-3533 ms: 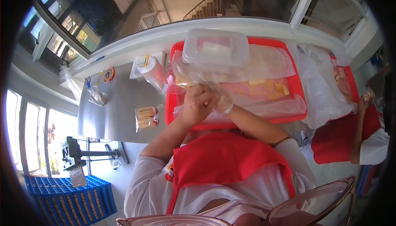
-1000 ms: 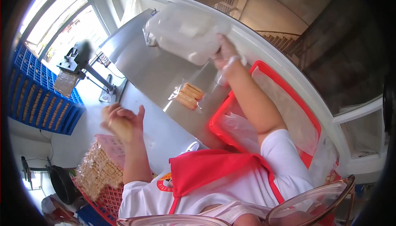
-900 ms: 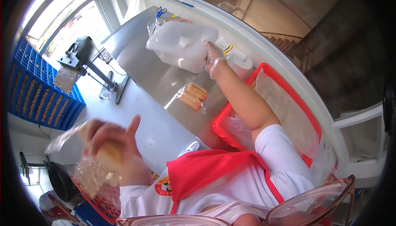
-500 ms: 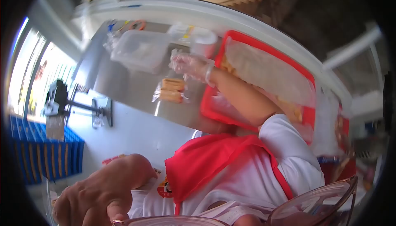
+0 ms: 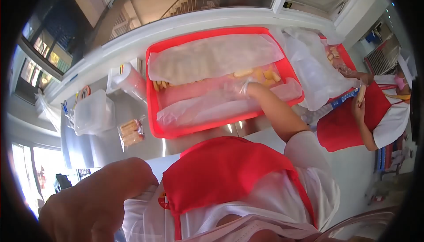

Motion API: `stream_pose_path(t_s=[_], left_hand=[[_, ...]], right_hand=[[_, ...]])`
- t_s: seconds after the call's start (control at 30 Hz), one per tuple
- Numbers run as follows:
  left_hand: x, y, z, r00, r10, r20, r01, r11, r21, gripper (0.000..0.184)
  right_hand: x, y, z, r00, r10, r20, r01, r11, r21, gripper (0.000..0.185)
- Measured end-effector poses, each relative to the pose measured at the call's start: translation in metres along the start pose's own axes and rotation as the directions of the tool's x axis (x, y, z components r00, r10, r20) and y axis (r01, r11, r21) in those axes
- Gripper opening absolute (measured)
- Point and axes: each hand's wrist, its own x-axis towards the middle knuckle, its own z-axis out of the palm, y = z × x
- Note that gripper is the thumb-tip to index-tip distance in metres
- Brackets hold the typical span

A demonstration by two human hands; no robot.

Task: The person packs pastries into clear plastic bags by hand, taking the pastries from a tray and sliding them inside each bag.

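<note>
My right hand (image 5: 238,87), in a clear plastic glove, reaches into a large red tray (image 5: 152,105). It is over the lower translucent sheet (image 5: 207,109), close to some finger-shaped pastries (image 5: 270,74). Blur and the glove hide its fingers, so I cannot see whether it holds anything. My bare left hand (image 5: 84,202) is raised very near the camera at the lower left, its fingertips out of sight. A second translucent sheet (image 5: 216,56) covers the back half of the tray. Left of the tray lies a clear packet of pastries (image 5: 131,132).
A clear plastic box (image 5: 93,113) and a white roll (image 5: 132,79) stand left of the tray, near orange-handled scissors (image 5: 85,92). At the right, a co-worker in a red apron (image 5: 353,120) handles pastries by another red tray (image 5: 346,59). A window ledge (image 5: 194,21) runs behind.
My view has swung to the right, bringing the whole tray and the co-worker into sight. My right hand has gone from above the packet into the tray. My left hand stays raised.
</note>
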Motion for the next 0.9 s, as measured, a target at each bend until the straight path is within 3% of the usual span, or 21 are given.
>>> stream_pose_path(t_s=[0.07,0.13,0.17,0.23,0.27,0.3,0.33,0.37,0.4,0.43,0.5,0.6,0.63,0.67,0.73,0.9], left_hand=[[-0.001,-0.002,-0.004,0.999,-0.049,0.004,0.049,0.993,-0.106,0.016],[-0.005,-0.014,-0.024,0.993,-0.112,-0.036,0.105,0.984,-0.141,0.011],[-0.009,-0.023,-0.046,0.982,-0.157,-0.109,0.149,0.986,-0.078,0.005],[-0.025,-0.037,-0.058,0.888,-0.011,-0.460,0.078,0.989,0.128,0.004],[-0.045,-0.035,-0.054,0.718,0.214,-0.662,-0.005,0.953,0.302,0.003],[-0.071,-0.009,-0.072,0.675,0.164,-0.719,0.071,0.956,0.285,0.009],[-0.100,0.012,-0.087,0.585,0.282,-0.761,-0.003,0.938,0.346,0.017],[-0.140,0.039,-0.100,0.619,0.228,-0.751,0.242,0.855,0.459,0.025],[-0.162,0.038,-0.102,0.448,0.390,-0.805,0.262,0.803,0.535,0.029],[-0.185,0.044,-0.100,0.294,0.446,-0.845,0.326,0.784,0.528,0.033],[-0.242,0.074,-0.107,0.233,0.434,-0.870,0.346,0.800,0.491,0.041],[-0.280,0.083,-0.107,0.227,0.419,-0.879,0.319,0.821,0.474,0.045],[-0.283,0.080,-0.107,0.243,0.415,-0.877,0.306,0.825,0.475,0.045],[-0.284,0.079,-0.105,0.187,0.435,-0.881,0.320,0.821,0.473,0.045],[-0.280,0.070,-0.101,0.061,0.465,-0.883,0.349,0.819,0.455,0.045],[-0.295,0.082,-0.105,0.123,0.452,-0.883,0.365,0.807,0.464,0.043]], right_hand=[[0.006,0.008,0.000,1.000,-0.017,-0.001,0.015,0.944,-0.330,0.021],[0.019,0.009,0.003,0.992,-0.121,-0.027,0.077,0.774,-0.629,0.022],[0.029,0.005,0.004,0.977,-0.210,-0.034,0.120,0.675,-0.728,0.022],[0.052,-0.009,0.006,0.894,-0.447,-0.032,0.199,0.460,-0.865,0.023],[0.062,-0.016,0.006,0.819,-0.573,-0.017,0.226,0.350,-0.909,0.023],[0.072,-0.024,0.007,0.713,-0.701,0.027,0.256,0.224,-0.940,0.023],[0.079,-0.032,0.009,0.577,-0.813,0.079,0.272,0.100,-0.957,0.024],[0.086,-0.038,0.011,0.412,-0.901,0.136,0.270,-0.022,-0.963,0.024],[0.092,-0.046,0.014,0.270,-0.944,0.191,0.265,-0.118,-0.957,0.024],[0.098,-0.052,0.016,0.154,-0.961,0.232,0.256,-0.188,-0.948,0.024],[0.104,-0.061,0.022,0.105,-0.960,0.260,0.265,-0.225,-0.938,0.025],[0.096,-0.065,0.025,0.417,-0.882,0.220,0.355,-0.065,-0.933,0.039],[0.091,-0.057,0.029,0.476,-0.851,0.222,0.353,-0.046,-0.934,0.039],[0.084,-0.051,0.031,0.527,-0.819,0.227,0.348,-0.036,-0.937,0.039],[0.064,-0.041,0.035,0.562,-0.792,0.237,0.302,-0.071,-0.951,0.039],[0.027,-0.046,0.023,0.606,-0.777,0.171,0.173,-0.081,-0.982,0.040]])
